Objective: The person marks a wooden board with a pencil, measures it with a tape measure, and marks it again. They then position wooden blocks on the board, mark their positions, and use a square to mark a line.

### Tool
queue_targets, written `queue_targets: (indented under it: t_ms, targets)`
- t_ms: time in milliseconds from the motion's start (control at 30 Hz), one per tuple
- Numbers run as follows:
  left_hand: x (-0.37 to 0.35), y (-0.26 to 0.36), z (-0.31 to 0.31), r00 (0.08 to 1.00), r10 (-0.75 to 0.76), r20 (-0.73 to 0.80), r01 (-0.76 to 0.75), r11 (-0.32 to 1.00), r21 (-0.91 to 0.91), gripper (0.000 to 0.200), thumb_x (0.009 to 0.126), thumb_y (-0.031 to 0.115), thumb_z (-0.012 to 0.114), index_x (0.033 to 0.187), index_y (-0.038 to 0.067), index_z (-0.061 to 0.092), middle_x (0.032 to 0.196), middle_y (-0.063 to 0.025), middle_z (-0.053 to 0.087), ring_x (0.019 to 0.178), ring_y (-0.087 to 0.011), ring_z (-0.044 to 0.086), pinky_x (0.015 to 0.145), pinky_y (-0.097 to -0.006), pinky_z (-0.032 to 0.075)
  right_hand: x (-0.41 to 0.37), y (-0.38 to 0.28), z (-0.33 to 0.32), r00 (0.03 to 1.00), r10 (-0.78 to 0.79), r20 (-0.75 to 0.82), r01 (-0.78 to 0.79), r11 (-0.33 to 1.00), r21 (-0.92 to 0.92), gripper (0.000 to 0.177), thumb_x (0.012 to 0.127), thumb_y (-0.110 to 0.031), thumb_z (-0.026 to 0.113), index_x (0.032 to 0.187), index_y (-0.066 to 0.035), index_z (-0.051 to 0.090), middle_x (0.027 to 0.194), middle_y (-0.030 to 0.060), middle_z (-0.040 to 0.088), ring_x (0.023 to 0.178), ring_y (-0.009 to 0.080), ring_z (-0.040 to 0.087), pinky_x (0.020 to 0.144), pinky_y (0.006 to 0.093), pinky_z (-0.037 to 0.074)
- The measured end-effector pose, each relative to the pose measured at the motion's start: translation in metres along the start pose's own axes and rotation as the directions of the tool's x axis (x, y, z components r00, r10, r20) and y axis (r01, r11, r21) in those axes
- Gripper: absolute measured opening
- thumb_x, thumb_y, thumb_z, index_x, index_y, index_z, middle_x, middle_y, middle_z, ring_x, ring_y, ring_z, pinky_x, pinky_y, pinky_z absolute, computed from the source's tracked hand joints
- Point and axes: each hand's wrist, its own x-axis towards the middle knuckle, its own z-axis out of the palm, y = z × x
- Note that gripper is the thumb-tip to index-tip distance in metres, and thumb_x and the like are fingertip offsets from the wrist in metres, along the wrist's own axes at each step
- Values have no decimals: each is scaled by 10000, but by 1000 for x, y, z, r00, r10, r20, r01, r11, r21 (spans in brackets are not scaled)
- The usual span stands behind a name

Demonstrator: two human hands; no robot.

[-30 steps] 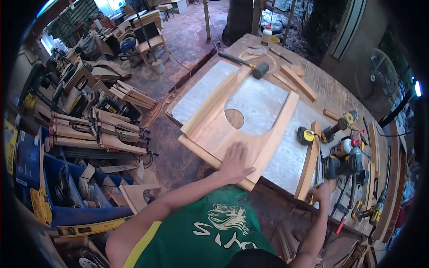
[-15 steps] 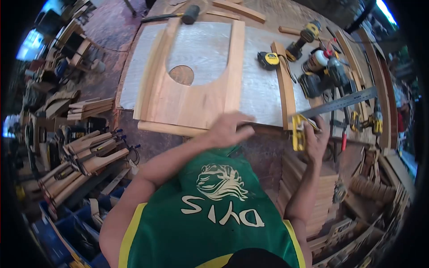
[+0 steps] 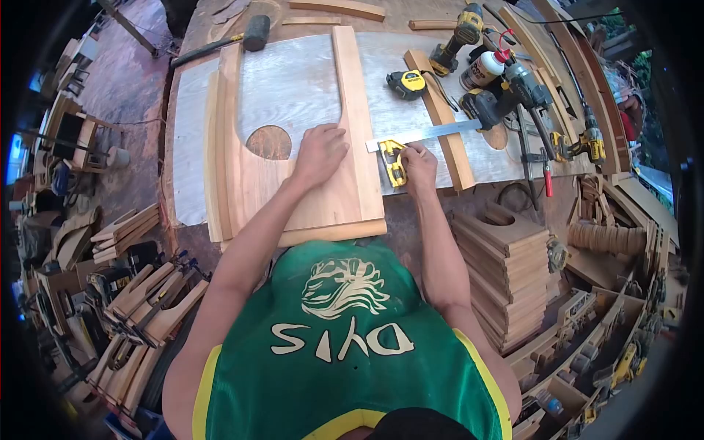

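Observation:
My left hand [image 3: 320,156] lies on a pale wooden panel [image 3: 304,202] with a wide U-shaped cutout, its fingers resting toward the right-hand side rail [image 3: 357,121]. My right hand [image 3: 420,169] grips a combination square by its yellow head [image 3: 394,163]. The steel blade [image 3: 440,131] of the square points right, crossing over a loose wooden strip [image 3: 442,121]. Its other end is right at the outer edge of the side rail. Beyond the square lies a yellow and black tape measure [image 3: 408,84].
A mallet [image 3: 255,33] rests at the back left of the table. To the right stand cordless drills [image 3: 458,37] [image 3: 506,99], a glue bottle [image 3: 484,68] and a red-handled clamp [image 3: 547,178]. Stacked cut boards [image 3: 506,271] rise below the table's right side.
My left hand has gone from hovering near the panel's front edge to lying on the panel. My right hand has brought the square leftward to the side rail. The view has shifted too.

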Motion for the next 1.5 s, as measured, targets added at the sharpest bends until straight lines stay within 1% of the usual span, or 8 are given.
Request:
queue_targets:
  t_ms: [400, 500, 600, 700, 800, 933, 1267, 1500]
  targets:
    - [49, 7, 17, 931, -306, 198, 290, 951, 107, 795, 753, 417, 859, 1354, 50, 490, 1278, -236, 545, 1261, -389, 514, 1076, -460, 432, -3, 1, -7, 997, 81, -17, -82, 923, -376, 203, 800, -139, 697, 920, 17, 747, 791, 47, 666, 737, 126, 580, 683, 299, 470]
    - [53, 7, 15, 905, -347, 247, 328, 937, 118, 853, 741, 438, 864, 1404, 77, 468, 1311, -222, 536, 1260, -385, 512, 1079, -449, 434, -12, -3, -2, 998, 51, 27, -37, 932, -361, 125, 880, -115, 710, 934, -2, 703, 690, -8, 599, 515, 55, 483, 433, 238, 335]
    - [55, -1, 16, 907, -328, 266, 308, 944, 115, 816, 734, 437, 864, 1378, 79, 513, 1320, -234, 528, 1262, -384, 506, 1082, -447, 431, -9, 2, -5, 998, 28, 48, -5, 907, -422, 180, 879, -144, 746, 975, 4, 708, 747, 1, 627, 587, 67, 541, 473, 237, 380]
    - [68, -6, 11, 930, -283, 233, 240, 951, 196, 673, 764, 422, 842, 1294, 73, 619, 1279, -217, 562, 1238, -385, 520, 1086, -448, 428, -8, -2, -13, 991, 69, 112, -16, 911, -413, 305, 827, -213, 790, 1011, 28, 760, 833, 68, 710, 758, 136, 621, 708, 314, 493]
    - [94, 21, 0, 959, 73, 275, -111, 986, 124, 536, 809, 405, 808, 1203, 55, 711, 1240, -200, 643, 1188, -376, 587, 1056, -440, 461, -9, -10, -14, 988, 0, 153, 77, 862, -501, 280, 874, -191, 787, 1041, 29, 742, 805, 23, 676, 680, 87, 567, 592, 264, 436]
    - [134, 33, 23, 745, 295, 598, -331, 942, -54, 494, 858, 382, 773, 1231, 62, 725, 1231, -206, 703, 1132, -368, 665, 992, -425, 515, -8, -15, -13, 987, 64, 149, 19, 869, -495, 303, 861, -209, 794, 1048, 27, 762, 854, 58, 717, 770, 112, 605, 695, 285, 467]
    - [148, 82, 9, 561, 309, 768, -14, 931, -365, 554, 941, 453, 700, 1336, 65, 670, 1272, -173, 706, 1179, -331, 667, 1006, -407, 520, -34, -47, -26, 987, -54, 149, 105, 928, -358, 272, 855, -237, 775, 953, 17, 787, 807, 67, 735, 766, 118, 627, 729, 301, 487]
    - [94, 170, -66, 553, 427, 716, -568, 821, -51, 424, 885, 265, 750, 1256, 75, 672, 1209, -152, 710, 1145, -335, 657, 933, -423, 539, -74, -153, -15, 988, -12, 156, 102, 805, -585, 373, 865, -322, 739, 797, 45, 741, 634, 46, 619, 593, 104, 545, 545, 312, 423]
